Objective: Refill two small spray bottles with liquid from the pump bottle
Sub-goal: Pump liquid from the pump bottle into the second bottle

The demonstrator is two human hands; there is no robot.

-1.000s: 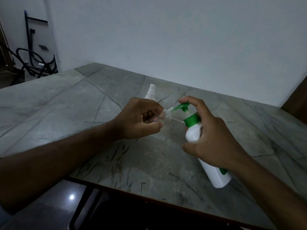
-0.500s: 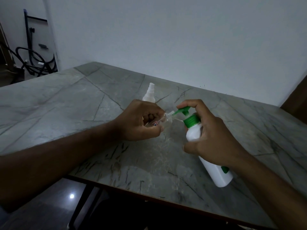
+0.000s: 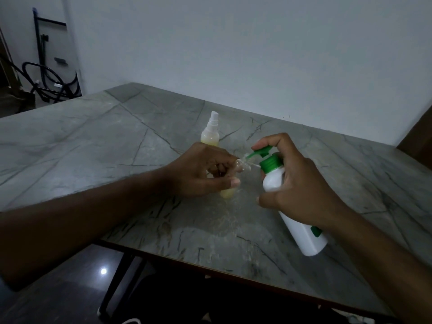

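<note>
Above the marble table (image 3: 93, 141), the left hand (image 3: 201, 170) grips an uncapped spray bottle (image 3: 242, 167); the right hand (image 3: 299, 183) clasps the pump bottle (image 3: 275, 181), its nozzle at the opening.

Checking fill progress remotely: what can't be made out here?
- Small spray bottle: the left hand hides its fill level.
- Pump bottle: opaque; the right hand covers its middle.
- Spout at the neck: too small to show flow.

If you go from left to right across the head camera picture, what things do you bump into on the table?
Capped spray bottle → left hand holding the open spray bottle → green pump nozzle → right hand on the pump bottle.
</note>
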